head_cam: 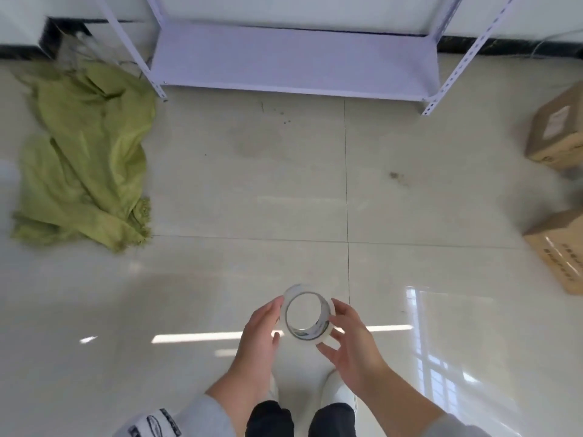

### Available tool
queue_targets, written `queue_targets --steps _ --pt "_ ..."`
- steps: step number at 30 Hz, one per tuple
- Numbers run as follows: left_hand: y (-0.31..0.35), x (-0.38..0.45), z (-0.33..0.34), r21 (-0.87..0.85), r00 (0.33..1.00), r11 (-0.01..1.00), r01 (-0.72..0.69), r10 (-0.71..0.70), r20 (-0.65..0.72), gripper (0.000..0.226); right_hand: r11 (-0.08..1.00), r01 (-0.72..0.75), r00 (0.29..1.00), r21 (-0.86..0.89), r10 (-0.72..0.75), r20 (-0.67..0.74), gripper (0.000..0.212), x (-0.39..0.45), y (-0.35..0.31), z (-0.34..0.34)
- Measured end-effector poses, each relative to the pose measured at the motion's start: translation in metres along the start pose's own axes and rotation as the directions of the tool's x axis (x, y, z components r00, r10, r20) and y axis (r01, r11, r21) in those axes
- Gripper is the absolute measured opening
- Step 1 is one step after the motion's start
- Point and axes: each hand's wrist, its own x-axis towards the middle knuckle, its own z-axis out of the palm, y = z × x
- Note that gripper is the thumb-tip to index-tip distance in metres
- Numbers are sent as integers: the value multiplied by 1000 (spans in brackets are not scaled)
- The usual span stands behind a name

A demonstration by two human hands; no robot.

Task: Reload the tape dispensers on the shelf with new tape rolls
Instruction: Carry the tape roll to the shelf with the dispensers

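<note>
Both hands hold a clear tape roll [307, 315] above the tiled floor [284, 190]: the left hand [260, 331] cups its left side, the right hand [351, 337] grips its right with curled fingers; beyond stands the shelf [293, 63], a green cloth [85, 152] to its left

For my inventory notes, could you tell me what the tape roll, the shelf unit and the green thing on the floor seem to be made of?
Tape roll: clear glossy plastic film, see-through wall, on a core that may be card.
Shelf unit: probably painted metal, with perforated angle posts and a matte pale finish.
Green thing: soft woven cloth, crumpled, with a fringed edge.
</note>
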Motion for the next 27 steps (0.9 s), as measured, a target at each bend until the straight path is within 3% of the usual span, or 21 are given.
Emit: queue_targets --steps 6,13,16,23,27 --pt "121 -115 -5 11 984 989 -149 147 98 34 983 154 986 -95 -148 71 45 -137 -87 76" --pt "227 -210 -11 -1 900 914 -405 399 177 27 915 394 912 -81 -379 154 43 -255 -165 152" --pt "260 -224 -10 -3 855 866 -500 494 162 28 882 466 871 -75 -442 214 44 -280 -200 177" --pt "378 -202 37 -149 781 811 -566 585 220 28 739 658 724 -142 -570 389 55 -289 -318 224" --pt "458 -190 80 -149 684 709 -689 704 192 54 699 707 673 -108 -617 407 61 -274 -404 246"
